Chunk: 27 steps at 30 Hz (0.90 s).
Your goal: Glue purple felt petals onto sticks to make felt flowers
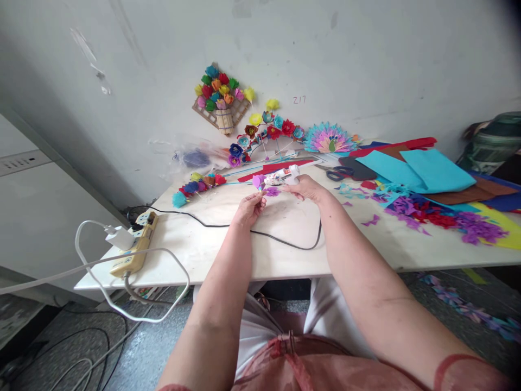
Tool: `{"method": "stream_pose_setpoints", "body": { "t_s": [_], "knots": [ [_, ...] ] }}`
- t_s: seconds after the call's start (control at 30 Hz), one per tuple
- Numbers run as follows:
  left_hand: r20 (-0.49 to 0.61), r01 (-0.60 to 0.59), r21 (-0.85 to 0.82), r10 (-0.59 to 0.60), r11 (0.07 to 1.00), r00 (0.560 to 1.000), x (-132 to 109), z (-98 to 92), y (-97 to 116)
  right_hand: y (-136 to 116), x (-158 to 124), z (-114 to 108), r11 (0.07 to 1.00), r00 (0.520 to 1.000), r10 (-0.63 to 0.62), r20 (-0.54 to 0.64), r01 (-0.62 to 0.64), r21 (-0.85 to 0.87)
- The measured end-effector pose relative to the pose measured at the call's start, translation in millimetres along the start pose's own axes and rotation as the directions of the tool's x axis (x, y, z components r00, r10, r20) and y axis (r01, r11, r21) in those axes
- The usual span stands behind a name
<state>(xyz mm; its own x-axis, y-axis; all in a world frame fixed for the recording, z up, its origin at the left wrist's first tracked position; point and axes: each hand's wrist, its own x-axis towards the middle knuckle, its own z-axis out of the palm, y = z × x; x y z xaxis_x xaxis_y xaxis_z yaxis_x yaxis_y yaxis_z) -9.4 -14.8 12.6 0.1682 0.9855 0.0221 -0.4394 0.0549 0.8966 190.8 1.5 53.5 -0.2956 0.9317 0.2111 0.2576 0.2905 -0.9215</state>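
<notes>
Pinched in the fingertips of my left hand (249,208) is a small purple paper flower (258,181), held upright over the table. My right hand (306,189) is closed round a white glue gun (280,175), whose nozzle end points left, close beside the flower. Part of the glue gun's handle is hidden by my fingers. Just behind my hands, purple paper petals (272,191) lie on the tabletop. A black cord (280,239) loops across the table beneath my wrists, from the power strip to near my right hand.
A power strip (134,255) with a white charger sits at the left edge. Finished paper flowers (197,187) lie behind my left hand. Scissors (340,172), cyan paper sheets (435,169) and coloured scraps (439,214) spread over the right side. A flower basket decoration (222,100) leans against the wall.
</notes>
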Motion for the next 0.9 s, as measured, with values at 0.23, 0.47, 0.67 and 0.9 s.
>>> {"method": "stream_pose_setpoints", "body": {
  "t_s": [0.23, 0.47, 0.67, 0.9],
  "knots": [
    [0.004, -0.002, 0.000, 0.002, 1.000, 1.000, 1.2, -1.0, -1.0, 0.5, 0.8, 0.1, 1.000, 1.000, -0.001, -0.006, 0.001, -0.018],
    [0.016, 0.002, 0.003, -0.002, 1.000, 1.000, 1.1, -1.0, -1.0, 0.6, 1.0, 0.8, 1.000, 0.999, 0.018, -0.027, -0.019, -0.016],
    [0.025, 0.001, -0.002, -0.001, 1.000, 1.000, 1.3, -1.8, -1.3, -3.2, -1.2, 1.1, 0.999, 0.998, 0.027, -0.054, -0.029, -0.038],
    [0.019, 0.010, 0.004, -0.010, 1.000, 1.000, 0.2, -0.7, -0.1, -2.9, 0.2, 2.2, 0.998, 0.995, 0.034, -0.096, -0.039, -0.057]
  ]
}}
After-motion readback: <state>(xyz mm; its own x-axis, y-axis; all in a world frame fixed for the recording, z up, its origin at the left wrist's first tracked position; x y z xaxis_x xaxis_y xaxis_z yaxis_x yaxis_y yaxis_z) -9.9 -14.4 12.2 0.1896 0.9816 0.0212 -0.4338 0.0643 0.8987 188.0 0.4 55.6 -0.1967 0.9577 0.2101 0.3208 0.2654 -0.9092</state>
